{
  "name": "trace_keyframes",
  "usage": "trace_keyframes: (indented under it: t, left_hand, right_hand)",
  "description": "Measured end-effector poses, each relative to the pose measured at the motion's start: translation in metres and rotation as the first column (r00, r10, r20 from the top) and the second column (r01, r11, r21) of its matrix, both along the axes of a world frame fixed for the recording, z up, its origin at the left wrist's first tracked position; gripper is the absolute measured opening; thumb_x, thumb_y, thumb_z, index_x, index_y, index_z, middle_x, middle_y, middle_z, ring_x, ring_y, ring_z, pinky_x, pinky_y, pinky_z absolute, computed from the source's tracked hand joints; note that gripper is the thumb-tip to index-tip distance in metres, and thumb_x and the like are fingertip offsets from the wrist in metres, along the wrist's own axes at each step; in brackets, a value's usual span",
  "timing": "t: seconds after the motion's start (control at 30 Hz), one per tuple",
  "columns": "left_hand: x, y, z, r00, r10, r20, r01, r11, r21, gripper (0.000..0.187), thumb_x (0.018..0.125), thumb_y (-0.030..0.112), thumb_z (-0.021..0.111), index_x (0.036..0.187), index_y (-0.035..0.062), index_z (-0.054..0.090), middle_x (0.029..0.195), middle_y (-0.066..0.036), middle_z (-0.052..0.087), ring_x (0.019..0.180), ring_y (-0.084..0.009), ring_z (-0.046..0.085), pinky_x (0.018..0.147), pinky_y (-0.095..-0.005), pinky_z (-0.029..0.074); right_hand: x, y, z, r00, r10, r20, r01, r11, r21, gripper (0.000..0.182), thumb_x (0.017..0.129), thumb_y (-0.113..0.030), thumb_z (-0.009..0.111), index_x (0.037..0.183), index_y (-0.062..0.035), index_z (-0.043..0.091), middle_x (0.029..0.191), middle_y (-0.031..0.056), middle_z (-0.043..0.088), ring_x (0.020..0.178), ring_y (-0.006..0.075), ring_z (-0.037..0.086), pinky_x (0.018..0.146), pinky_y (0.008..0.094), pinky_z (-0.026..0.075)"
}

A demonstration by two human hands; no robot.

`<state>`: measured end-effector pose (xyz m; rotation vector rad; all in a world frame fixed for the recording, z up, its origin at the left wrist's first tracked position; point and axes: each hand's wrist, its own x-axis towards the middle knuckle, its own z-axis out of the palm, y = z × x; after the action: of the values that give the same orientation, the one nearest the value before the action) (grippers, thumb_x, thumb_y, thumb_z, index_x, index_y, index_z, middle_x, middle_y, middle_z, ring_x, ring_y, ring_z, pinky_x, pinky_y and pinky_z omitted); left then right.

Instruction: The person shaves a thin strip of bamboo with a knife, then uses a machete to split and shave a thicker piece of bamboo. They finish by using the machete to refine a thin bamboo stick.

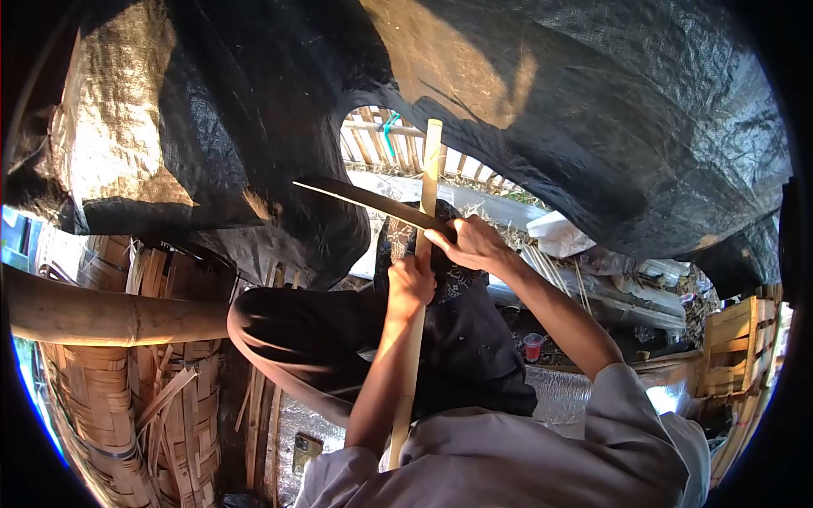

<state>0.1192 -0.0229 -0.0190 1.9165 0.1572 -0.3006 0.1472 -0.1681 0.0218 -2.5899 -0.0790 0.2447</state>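
Note:
A long pale bamboo strip (431, 161) runs upright through the middle of the view, its lower end against the grey shirt. My left hand (411, 284) is closed around it above my lap. Higher up and to the right, my right hand (474, 243) grips a long dark blade (364, 198), which points to the upper left and crosses the strip. The blade's handle is hidden in my fingers. A patterned dark cloth (398, 239) lies behind the strip.
Dark tarpaulin (593, 110) hangs across the top. A thick bamboo pole (110, 311) reaches in from the left above woven baskets (93, 389). A phone (306, 449) lies at lower left, a red cup (533, 345) right of my lap, and a wooden crate (731, 345) far right.

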Motion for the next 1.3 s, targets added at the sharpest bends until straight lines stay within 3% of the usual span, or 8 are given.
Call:
trace_keyframes:
  t: [0.03, 0.33, 0.57, 0.7, 0.87, 1.17, 1.27, 1.3]
  left_hand:
    - [-0.006, -0.005, -0.011, 0.825, -0.051, 0.563, -0.153, 0.939, 0.308, 0.035, 0.086, 0.022, 0.055, 0.06, -0.0008, 0.051, 0.047, -0.019, 0.051, 0.042, -0.0348, 0.054, 0.038, -0.039, 0.043]
    - [-0.075, 0.004, 0.004, 0.902, 0.01, 0.431, -0.117, 0.968, 0.222, 0.027, 0.087, 0.013, 0.052, 0.065, -0.0024, 0.051, 0.053, -0.019, 0.054, 0.048, -0.033, 0.058, 0.041, -0.0358, 0.043]
    - [-0.088, 0.017, 0.003, 0.939, 0.002, 0.344, -0.103, 0.956, 0.276, 0.025, 0.086, 0.012, 0.053, 0.066, -0.003, 0.051, 0.054, -0.022, 0.054, 0.052, -0.0365, 0.057, 0.042, -0.037, 0.043]
    - [-0.082, 0.013, 0.004, 0.929, 0.024, 0.37, -0.121, 0.963, 0.24, 0.022, 0.086, 0.011, 0.053, 0.069, -0.0028, 0.053, 0.058, -0.023, 0.055, 0.055, -0.0372, 0.058, 0.043, -0.0383, 0.044]
    - [-0.059, -0.002, 0.008, 0.934, 0.005, 0.357, -0.089, 0.972, 0.219, 0.025, 0.088, 0.014, 0.05, 0.069, -0.0019, 0.051, 0.059, -0.023, 0.055, 0.054, -0.0406, 0.056, 0.044, -0.0457, 0.043]
    - [-0.053, -0.011, -0.005, 0.925, -0.015, 0.379, -0.06, 0.981, 0.185, 0.021, 0.091, 0.014, 0.045, 0.075, -0.0002, 0.044, 0.054, -0.024, 0.052, 0.05, -0.04, 0.055, 0.038, -0.0452, 0.039]
    - [-0.099, 0.0, 0.013, 0.949, -0.055, 0.31, -0.012, 0.977, 0.212, 0.02, 0.09, 0.013, 0.047, 0.075, -0.0014, 0.046, 0.058, -0.024, 0.053, 0.053, -0.039, 0.056, 0.04, -0.0435, 0.04]
    - [-0.113, 0.007, 0.016, 0.964, -0.048, 0.261, -0.004, 0.981, 0.196, 0.02, 0.089, 0.012, 0.047, 0.075, -0.0018, 0.047, 0.059, -0.024, 0.054, 0.055, -0.0387, 0.056, 0.042, -0.0428, 0.041]
  right_hand:
    - [0.001, 0.0, -0.004, 1.0, -0.019, 0.009, 0.019, 1.0, 0.002, 0.055, 0.082, -0.051, 0.049, 0.076, 0.0021, 0.062, 0.067, 0.027, 0.059, 0.067, 0.0411, 0.06, 0.059, 0.0444, 0.048]
    - [0.072, -0.02, -0.009, 0.968, -0.172, -0.181, 0.194, 0.975, 0.109, 0.071, 0.082, -0.061, 0.043, 0.049, 0.0007, 0.053, 0.036, 0.0066, 0.042, 0.034, 0.0145, 0.043, 0.033, 0.0343, 0.035]
    - [0.056, -0.006, 0.028, 0.959, -0.131, -0.252, 0.149, 0.987, 0.054, 0.067, 0.081, -0.063, 0.041, 0.104, -0.0036, 0.059, 0.082, 0.0167, 0.063, 0.079, 0.0259, 0.062, 0.071, 0.0392, 0.048]
    - [0.025, -0.009, 0.015, 0.983, 0.011, -0.185, -0.013, 1.0, -0.012, 0.058, 0.08, -0.058, 0.05, 0.071, -0.0019, 0.063, 0.052, 0.0109, 0.054, 0.05, 0.0198, 0.053, 0.052, 0.0378, 0.042]
    - [-0.017, -0.002, 0.029, 0.961, 0.135, -0.241, -0.15, 0.988, -0.045, 0.049, 0.084, -0.046, 0.051, 0.075, 0.0008, 0.063, 0.053, 0.0205, 0.053, 0.051, 0.0349, 0.054, 0.052, 0.0409, 0.042]
    - [-0.013, 0.0, 0.006, 0.993, 0.082, -0.089, -0.091, 0.99, -0.107, 0.057, 0.082, -0.055, 0.049, 0.076, 0.0001, 0.063, 0.057, 0.0203, 0.056, 0.058, 0.0378, 0.058, 0.056, 0.0418, 0.047]
    - [0.036, -0.016, -0.006, 0.969, -0.24, 0.05, 0.243, 0.969, -0.051, 0.074, 0.08, -0.068, 0.038, 0.078, 0.0025, 0.061, 0.06, 0.0178, 0.058, 0.048, 0.0248, 0.058, 0.046, 0.0365, 0.045]
    - [0.06, -0.034, -0.01, 0.969, -0.168, -0.182, 0.176, 0.984, 0.028, 0.075, 0.081, -0.068, 0.034, 0.067, 0.0007, 0.06, 0.05, 0.0137, 0.053, 0.042, 0.019, 0.055, 0.043, 0.033, 0.044]
